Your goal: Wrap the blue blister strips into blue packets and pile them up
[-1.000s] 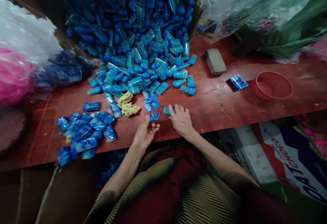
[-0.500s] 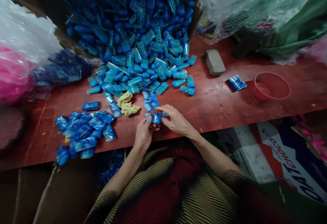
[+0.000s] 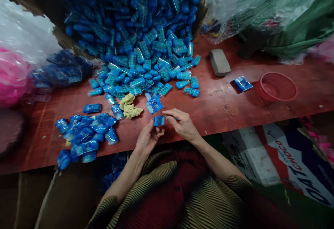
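While I work from afar, the list runs: 1 red table (image 3: 214, 109); 1 heap of blue-capped bottles (image 3: 146, 67) at its back; left hand (image 3: 146, 136), thumb and fingers pinching 1 blue wrapper (image 3: 159, 120) near the front edge; right hand (image 3: 184, 126), curled around 1 mostly hidden blue item (image 3: 177, 119) just beside. I would pinch the wrapper lightly at its edge, leaving the side facing the right fingers uncrushed.

Right hand (image 3: 182, 124) nearer wrapper (image 3: 159, 120) than at first
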